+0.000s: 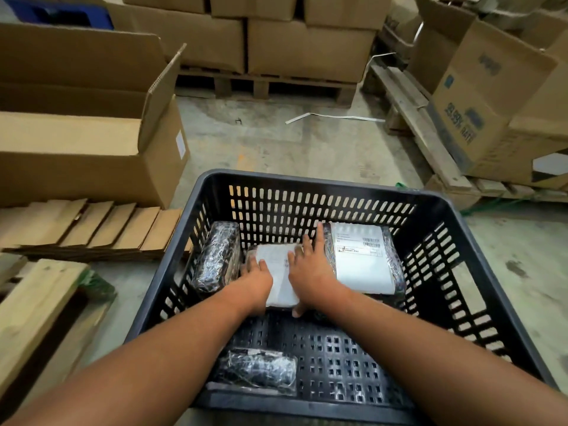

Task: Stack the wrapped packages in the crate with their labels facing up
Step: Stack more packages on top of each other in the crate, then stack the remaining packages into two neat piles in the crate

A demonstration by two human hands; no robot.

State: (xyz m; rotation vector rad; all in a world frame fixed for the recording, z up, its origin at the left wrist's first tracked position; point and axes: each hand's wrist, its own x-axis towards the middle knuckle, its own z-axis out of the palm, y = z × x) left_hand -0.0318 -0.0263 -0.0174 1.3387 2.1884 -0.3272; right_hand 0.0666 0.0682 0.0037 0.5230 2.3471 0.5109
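A black slotted plastic crate [439, 216] stands on the floor in front of me. Both hands rest on a wrapped package [281, 265] lying label up in the crate's middle. My left hand [256, 279] presses its left side; my right hand [312, 269] lies flat on its right side with the thumb hooked under the near edge. A larger package [364, 261] with a white label facing up lies beside it on the right. A dark package [216, 256] leans against the left wall, no label showing. Another dark package [258, 372] lies at the near left corner.
An open cardboard box [92, 142] stands at the left, with flattened cardboard [92, 229] in front of it. Wooden pallets [412, 118] with stacked cartons [276, 41] line the back and right. A wooden plank [37, 309] lies at the near left.
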